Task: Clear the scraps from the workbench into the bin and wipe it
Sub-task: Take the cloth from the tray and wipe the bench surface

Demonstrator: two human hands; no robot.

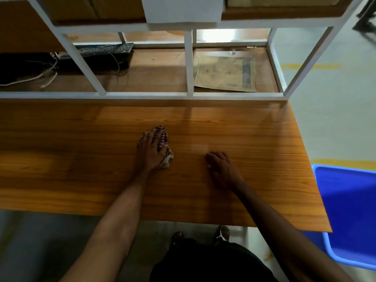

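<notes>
One striped rag [164, 143] sits mid-workbench [81, 159], pressed flat under the left hand [152, 150] with straight fingers. Right hand [220, 167] rests nearby, fingers curled, holding nothing I can see. Blue bin [350, 210] off the right edge.

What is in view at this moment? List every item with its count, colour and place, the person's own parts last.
workbench: one, orange-brown wood, centre
cloth: one, striped, mid-bench under the left hand
bin: one, blue, floor right of the bench
shelf frame: one, white, behind the bench
keyboard: one, black, back left
cables: several, white, back left
paper envelope: one, tan, back right
left hand: presses flat on the cloth
right hand: fingers curled, on the bench
</notes>
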